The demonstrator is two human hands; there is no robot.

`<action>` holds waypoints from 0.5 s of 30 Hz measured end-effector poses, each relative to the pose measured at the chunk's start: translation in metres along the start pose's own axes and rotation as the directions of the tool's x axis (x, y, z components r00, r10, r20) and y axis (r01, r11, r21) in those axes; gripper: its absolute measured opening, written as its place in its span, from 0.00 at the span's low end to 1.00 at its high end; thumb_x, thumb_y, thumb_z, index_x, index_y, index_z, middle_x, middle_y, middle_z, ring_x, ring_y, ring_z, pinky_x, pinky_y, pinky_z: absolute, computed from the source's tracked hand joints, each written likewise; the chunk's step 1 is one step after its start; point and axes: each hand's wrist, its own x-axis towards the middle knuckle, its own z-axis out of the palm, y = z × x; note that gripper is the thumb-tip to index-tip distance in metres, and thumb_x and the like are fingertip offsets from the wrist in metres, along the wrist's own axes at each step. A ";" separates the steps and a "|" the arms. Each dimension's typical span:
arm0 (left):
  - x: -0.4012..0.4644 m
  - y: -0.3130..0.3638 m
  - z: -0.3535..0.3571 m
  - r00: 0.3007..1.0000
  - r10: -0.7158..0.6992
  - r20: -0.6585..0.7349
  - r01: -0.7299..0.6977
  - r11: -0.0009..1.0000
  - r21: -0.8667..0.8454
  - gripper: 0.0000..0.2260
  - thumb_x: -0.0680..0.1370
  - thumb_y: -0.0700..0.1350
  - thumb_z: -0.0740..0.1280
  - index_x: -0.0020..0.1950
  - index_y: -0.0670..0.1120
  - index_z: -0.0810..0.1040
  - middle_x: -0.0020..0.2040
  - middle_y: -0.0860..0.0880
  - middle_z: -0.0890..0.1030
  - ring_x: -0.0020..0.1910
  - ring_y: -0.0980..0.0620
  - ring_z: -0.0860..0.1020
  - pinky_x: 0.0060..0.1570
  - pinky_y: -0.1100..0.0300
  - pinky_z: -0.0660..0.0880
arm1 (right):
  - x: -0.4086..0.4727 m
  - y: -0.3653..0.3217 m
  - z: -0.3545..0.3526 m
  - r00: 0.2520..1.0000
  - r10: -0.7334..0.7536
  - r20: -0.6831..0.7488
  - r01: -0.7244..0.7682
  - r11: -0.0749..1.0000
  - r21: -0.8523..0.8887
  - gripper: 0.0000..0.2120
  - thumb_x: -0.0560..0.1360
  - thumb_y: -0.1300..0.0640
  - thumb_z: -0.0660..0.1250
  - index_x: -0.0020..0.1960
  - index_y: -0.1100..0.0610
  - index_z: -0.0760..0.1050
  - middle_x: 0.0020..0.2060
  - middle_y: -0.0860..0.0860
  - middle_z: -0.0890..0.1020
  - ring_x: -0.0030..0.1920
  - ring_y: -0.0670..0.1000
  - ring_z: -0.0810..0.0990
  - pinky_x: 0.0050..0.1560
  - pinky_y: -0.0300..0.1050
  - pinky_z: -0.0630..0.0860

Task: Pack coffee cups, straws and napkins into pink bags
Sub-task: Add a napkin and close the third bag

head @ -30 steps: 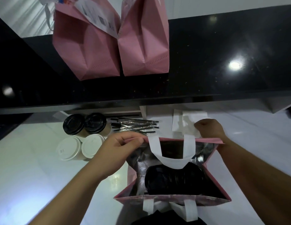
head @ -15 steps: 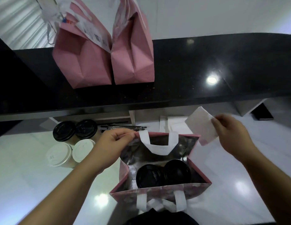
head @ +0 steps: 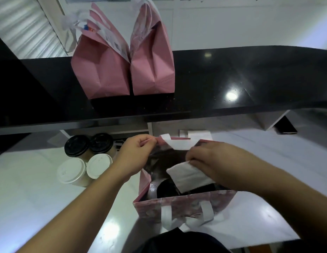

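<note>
**Napkin goes into the open bag**

Both hands are at the mouth of the open pink bag (head: 177,203), low and centre in the head view. The left hand (head: 135,156) is pinched shut on the bag's far rim beside the white handle (head: 177,145), holding the mouth wide. The right hand (head: 212,159) is closed on a folded white napkin (head: 188,175), which now hangs tilted just inside the opening, above the dark lids of the cups (head: 164,189) already in the bottom.

Half a second ago that napkin was held up clear of the bag, off to its right; a second ago the right hand was still reaching to the napkin stack (head: 197,134) behind the bag. So the napkin step for this bag looks nearly done: it only needs releasing.

Four more cups, two with black lids (head: 79,146) and two with white lids (head: 84,168), stand grouped left of centre on the white counter (head: 31,198). The straws (head: 118,143) show only as a dark sliver behind the left hand. Two filled pink bags (head: 122,70) stand side by side on the black shelf (head: 232,79) at upper left.

For room, the mouth is fairly narrow with both hands over it, and the shelf's front edge overhangs just beyond the bag. The counter to the right and lower left lies open.
</note>
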 end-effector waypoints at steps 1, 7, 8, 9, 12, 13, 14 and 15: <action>0.000 0.000 0.000 1.000 0.002 0.001 -0.002 1.000 0.004 0.12 0.84 0.50 0.65 0.46 0.59 0.86 0.45 0.54 0.87 0.51 0.49 0.85 0.57 0.39 0.81 | 0.011 -0.001 0.014 0.999 -0.040 0.027 0.042 0.996 -0.076 0.09 0.85 0.50 0.59 0.62 0.44 0.75 0.54 0.45 0.81 0.52 0.48 0.80 0.53 0.45 0.79; -0.002 -0.004 -0.002 1.000 0.025 0.003 -0.025 1.000 0.000 0.11 0.83 0.50 0.66 0.47 0.57 0.87 0.46 0.54 0.87 0.51 0.50 0.85 0.58 0.40 0.80 | 0.041 0.004 0.044 0.994 -0.093 -0.061 0.070 0.949 -0.308 0.17 0.79 0.60 0.67 0.66 0.50 0.73 0.53 0.53 0.85 0.51 0.57 0.83 0.46 0.49 0.79; -0.002 -0.004 -0.003 1.000 0.029 -0.002 -0.029 1.000 0.004 0.11 0.83 0.50 0.66 0.47 0.56 0.87 0.45 0.54 0.87 0.50 0.50 0.84 0.58 0.41 0.80 | 0.040 0.003 0.043 0.973 -0.145 -0.177 0.087 0.951 -0.298 0.18 0.77 0.60 0.69 0.66 0.51 0.74 0.53 0.53 0.86 0.51 0.57 0.84 0.47 0.49 0.80; -0.002 -0.004 -0.004 1.000 0.030 -0.001 -0.030 1.000 0.009 0.11 0.83 0.50 0.65 0.47 0.56 0.87 0.45 0.54 0.87 0.50 0.50 0.84 0.57 0.41 0.81 | 0.039 0.001 0.043 0.954 -0.181 -0.240 0.110 0.953 -0.281 0.18 0.76 0.59 0.72 0.65 0.51 0.76 0.53 0.52 0.86 0.50 0.57 0.85 0.48 0.50 0.81; -0.003 -0.004 -0.003 0.999 0.034 0.013 -0.035 0.999 0.024 0.11 0.83 0.50 0.65 0.46 0.58 0.86 0.45 0.57 0.87 0.49 0.53 0.84 0.56 0.45 0.82 | 0.031 -0.001 0.056 0.977 -0.212 0.001 0.208 0.957 -0.203 0.10 0.82 0.53 0.66 0.62 0.50 0.77 0.54 0.49 0.84 0.53 0.52 0.82 0.55 0.46 0.79; -0.004 -0.004 -0.003 0.999 0.037 0.013 -0.037 0.999 0.031 0.11 0.83 0.50 0.65 0.46 0.58 0.86 0.45 0.58 0.87 0.49 0.54 0.84 0.55 0.47 0.82 | 0.029 -0.001 0.065 0.968 -0.203 0.145 0.226 0.961 -0.161 0.08 0.83 0.52 0.62 0.60 0.50 0.78 0.53 0.49 0.83 0.52 0.52 0.81 0.55 0.46 0.78; -0.004 -0.004 -0.003 0.999 0.039 0.014 -0.039 0.999 0.033 0.11 0.84 0.49 0.65 0.47 0.58 0.86 0.45 0.59 0.87 0.49 0.55 0.84 0.55 0.49 0.82 | 0.029 0.001 0.073 0.953 -0.189 0.237 0.223 0.967 -0.125 0.10 0.83 0.52 0.61 0.58 0.51 0.79 0.51 0.50 0.83 0.50 0.51 0.81 0.53 0.45 0.78; -0.004 -0.004 -0.002 0.999 0.040 0.019 -0.040 0.999 0.034 0.11 0.84 0.49 0.65 0.47 0.59 0.86 0.45 0.60 0.86 0.49 0.57 0.84 0.54 0.51 0.82 | 0.029 0.002 0.079 0.941 -0.157 0.299 0.194 0.976 -0.098 0.11 0.83 0.52 0.61 0.57 0.51 0.81 0.50 0.50 0.83 0.48 0.51 0.80 0.51 0.44 0.77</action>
